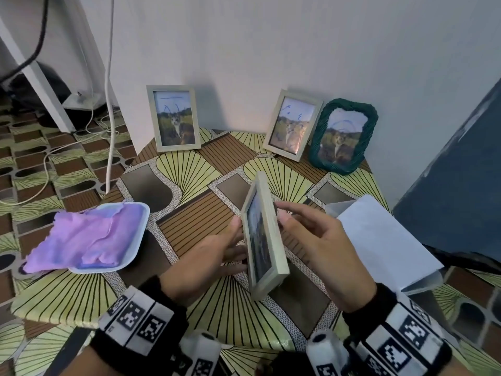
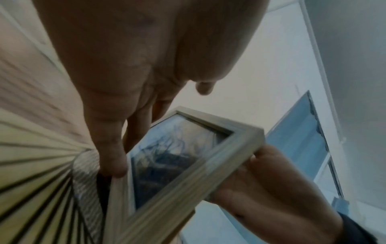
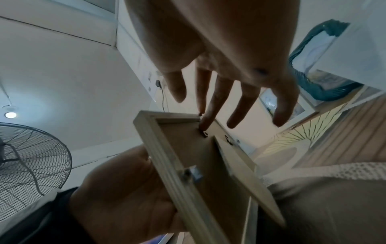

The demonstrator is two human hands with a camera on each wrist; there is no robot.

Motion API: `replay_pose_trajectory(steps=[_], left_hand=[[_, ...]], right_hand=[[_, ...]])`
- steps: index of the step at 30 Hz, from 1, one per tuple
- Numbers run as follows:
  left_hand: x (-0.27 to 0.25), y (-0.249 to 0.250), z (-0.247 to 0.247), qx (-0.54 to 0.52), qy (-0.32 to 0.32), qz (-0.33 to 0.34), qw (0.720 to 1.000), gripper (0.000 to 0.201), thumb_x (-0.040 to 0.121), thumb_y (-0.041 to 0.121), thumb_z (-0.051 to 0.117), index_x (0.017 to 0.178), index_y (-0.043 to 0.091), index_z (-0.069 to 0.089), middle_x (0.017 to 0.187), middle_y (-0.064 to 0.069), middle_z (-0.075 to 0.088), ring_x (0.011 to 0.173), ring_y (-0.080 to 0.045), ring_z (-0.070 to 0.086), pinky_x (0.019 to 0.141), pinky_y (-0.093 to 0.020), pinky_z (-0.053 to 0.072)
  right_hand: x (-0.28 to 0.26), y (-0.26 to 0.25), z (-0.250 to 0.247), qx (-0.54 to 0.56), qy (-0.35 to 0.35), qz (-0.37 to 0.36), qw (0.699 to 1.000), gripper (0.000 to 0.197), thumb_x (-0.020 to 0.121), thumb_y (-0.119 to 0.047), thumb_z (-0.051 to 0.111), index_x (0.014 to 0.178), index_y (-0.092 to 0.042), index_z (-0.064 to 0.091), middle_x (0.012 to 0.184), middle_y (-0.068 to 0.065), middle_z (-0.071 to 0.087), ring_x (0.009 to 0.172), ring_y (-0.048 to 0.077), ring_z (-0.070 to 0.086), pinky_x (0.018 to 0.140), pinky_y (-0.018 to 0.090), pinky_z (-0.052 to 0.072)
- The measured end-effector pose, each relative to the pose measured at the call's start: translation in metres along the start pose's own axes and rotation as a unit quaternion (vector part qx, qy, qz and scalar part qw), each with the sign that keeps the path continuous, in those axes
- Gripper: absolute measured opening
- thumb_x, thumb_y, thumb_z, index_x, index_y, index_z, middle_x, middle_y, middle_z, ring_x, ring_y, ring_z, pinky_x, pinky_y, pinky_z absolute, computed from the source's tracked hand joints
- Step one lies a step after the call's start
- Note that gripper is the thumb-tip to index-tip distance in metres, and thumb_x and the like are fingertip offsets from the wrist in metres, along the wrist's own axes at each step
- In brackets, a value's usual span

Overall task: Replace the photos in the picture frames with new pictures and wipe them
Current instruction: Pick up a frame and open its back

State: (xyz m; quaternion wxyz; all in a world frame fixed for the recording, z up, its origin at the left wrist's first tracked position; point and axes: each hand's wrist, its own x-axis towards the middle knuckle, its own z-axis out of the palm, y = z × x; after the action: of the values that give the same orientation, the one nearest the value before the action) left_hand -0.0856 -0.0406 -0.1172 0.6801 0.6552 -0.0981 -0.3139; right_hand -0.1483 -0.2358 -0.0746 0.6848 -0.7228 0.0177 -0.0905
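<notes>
Pale grey-green wooden picture frame (image 1: 262, 234) held on edge at lower centre of the head view, above the patterned table (image 1: 189, 169), glass side turned toward picture-left.

Left hand (image 1: 214, 256): fingers nearly straight, flat against the glass face and the near rail, steadying rather than clasping. Left wrist view shows one fingertip on the frame's rail.

Right hand (image 1: 322, 240): fingers extended and spread behind the frame. In the right wrist view one fingertip (image 3: 205, 123) sits at a small metal turn-clip (image 3: 205, 134) on the brown backing board (image 3: 188, 148). Nothing is clasped.

Handling judgement: frame looks light and stiff, but the glazing is likely fragile and smooth. Best held by the wooden rails, not the pane. Clips are small and probably want a fingernail. The easel stand on the back appears swung out.

Elsewhere: three frames with cat photos stand along the wall at the top, one of them green woven (image 1: 343, 137). Purple cloth (image 1: 81, 240) lies in a white tray (image 1: 135, 251) at left. White sheets (image 1: 385, 237) lie at right.
</notes>
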Motion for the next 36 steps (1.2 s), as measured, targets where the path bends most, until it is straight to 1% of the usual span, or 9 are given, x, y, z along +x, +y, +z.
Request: replay_pose_trajectory(steps=[5, 8, 11, 16, 19, 22, 26, 31, 36], left_hand=[[-0.007, 0.023, 0.000, 0.051, -0.065, 0.034, 0.996, 0.061, 0.084, 0.081, 0.036, 0.123, 0.042, 0.062, 0.119, 0.002, 0.070, 0.112, -0.014, 0.065, 0.094, -0.034, 0.049], [-0.013, 0.036, -0.012, 0.096, 0.016, 0.047, 0.994, 0.057, 0.085, 0.067, 0.052, 0.105, 0.018, 0.073, 0.099, -0.010, 0.074, 0.089, -0.030, 0.072, 0.075, -0.037, 0.056], [-0.019, 0.029, -0.030, 0.157, 0.086, 0.092, 0.980, 0.038, 0.091, 0.044, 0.058, 0.100, 0.011, 0.074, 0.096, -0.010, 0.075, 0.090, -0.031, 0.071, 0.082, -0.045, 0.056], [-0.029, 0.012, -0.059, 0.261, 0.163, 0.144, 0.941, 0.022, 0.084, 0.022, 0.073, 0.103, 0.034, 0.072, 0.090, 0.010, 0.076, 0.081, -0.009, 0.070, 0.069, -0.018, 0.056], [-0.033, 0.005, -0.066, 0.326, 0.113, 0.100, 0.933, 0.037, 0.084, 0.015, 0.074, 0.105, 0.045, 0.066, 0.087, 0.011, 0.074, 0.082, -0.007, 0.069, 0.076, -0.021, 0.056], [-0.038, 0.001, -0.066, 0.395, 0.091, 0.097, 0.909, 0.052, 0.082, 0.014, 0.075, 0.101, 0.057, 0.055, 0.086, 0.013, 0.067, 0.080, -0.005, 0.064, 0.076, -0.022, 0.053], [-0.039, 0.000, -0.064, 0.391, 0.112, 0.107, 0.907, 0.043, 0.084, 0.017, 0.074, 0.105, 0.051, 0.058, 0.090, 0.011, 0.066, 0.082, -0.003, 0.062, 0.077, -0.023, 0.053], [-0.027, 0.009, -0.067, 0.407, 0.196, 0.148, 0.880, 0.051, 0.082, 0.024, 0.076, 0.130, 0.024, 0.057, 0.098, 0.006, 0.061, 0.081, -0.006, 0.064, 0.069, -0.020, 0.050], [-0.002, 0.027, -0.069, 0.542, 0.159, 0.079, 0.821, 0.058, 0.078, 0.041, 0.076, 0.125, 0.015, 0.055, 0.095, 0.001, 0.060, 0.084, -0.019, 0.058, 0.081, -0.035, 0.050]], right_hand=[[0.004, 0.002, 0.008, -0.030, -0.105, 0.007, 0.994, 0.026, 0.096, -0.017, 0.060, 0.119, -0.023, 0.071, 0.116, -0.008, 0.072, 0.112, 0.008, 0.064, 0.087, 0.021, 0.053], [0.002, 0.007, 0.017, -0.082, -0.168, 0.016, 0.982, 0.029, 0.097, -0.017, 0.058, 0.124, -0.024, 0.067, 0.121, -0.014, 0.069, 0.117, 0.001, 0.060, 0.099, 0.024, 0.049], [-0.001, 0.011, 0.022, -0.211, -0.221, -0.020, 0.952, 0.040, 0.097, -0.029, 0.057, 0.137, -0.032, 0.055, 0.133, -0.019, 0.059, 0.123, -0.006, 0.052, 0.106, 0.029, 0.045], [-0.002, 0.015, 0.026, -0.378, -0.272, -0.088, 0.881, 0.046, 0.098, -0.039, 0.054, 0.142, -0.032, 0.047, 0.090, -0.052, 0.051, 0.083, -0.025, 0.048, 0.072, 0.000, 0.037], [-0.002, 0.018, 0.023, -0.402, -0.305, -0.068, 0.861, 0.049, 0.097, -0.043, 0.053, 0.144, -0.030, 0.044, 0.134, -0.029, 0.055, 0.115, -0.011, 0.051, 0.097, 0.012, 0.041], [-0.002, 0.019, 0.022, -0.407, -0.312, -0.055, 0.857, 0.046, 0.096, -0.043, 0.053, 0.139, -0.028, 0.047, 0.141, -0.015, 0.053, 0.124, 0.005, 0.052, 0.103, 0.028, 0.044], [0.002, 0.019, 0.020, -0.408, -0.280, -0.057, 0.867, 0.043, 0.095, -0.044, 0.055, 0.136, -0.030, 0.054, 0.129, -0.017, 0.062, 0.111, -0.002, 0.057, 0.096, 0.023, 0.048], [0.026, 0.019, 0.011, -0.369, -0.118, -0.070, 0.919, 0.014, 0.086, -0.027, 0.067, 0.099, -0.029, 0.072, 0.087, -0.016, 0.070, 0.080, -0.005, 0.064, 0.070, 0.014, 0.053], [0.056, 0.023, 0.013, -0.483, -0.113, 0.004, 0.868, 0.025, 0.080, -0.034, 0.073, 0.102, -0.022, 0.071, 0.088, -0.009, 0.066, 0.076, 0.007, 0.062, 0.073, 0.033, 0.056]])
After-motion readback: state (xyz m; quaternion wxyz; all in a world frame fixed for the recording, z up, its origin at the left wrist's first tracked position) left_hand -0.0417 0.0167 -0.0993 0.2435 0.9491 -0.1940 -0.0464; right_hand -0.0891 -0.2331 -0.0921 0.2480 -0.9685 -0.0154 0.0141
